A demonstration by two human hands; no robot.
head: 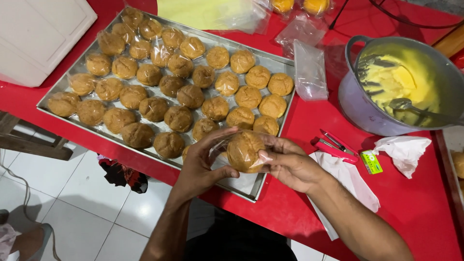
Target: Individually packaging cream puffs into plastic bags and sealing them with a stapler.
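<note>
A bagged brown pastry (245,151) sits gripped between left hand (203,162) and right hand (290,164), fingers closed on its clear wrap, just above the metal tray's (251,186) near corner. Squeezing harder could likely crush it.

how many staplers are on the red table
1. The red stapler lies on the red table, right of the tray, beside a white cloth and below the grey bowl. Others may sit out of view.
</note>
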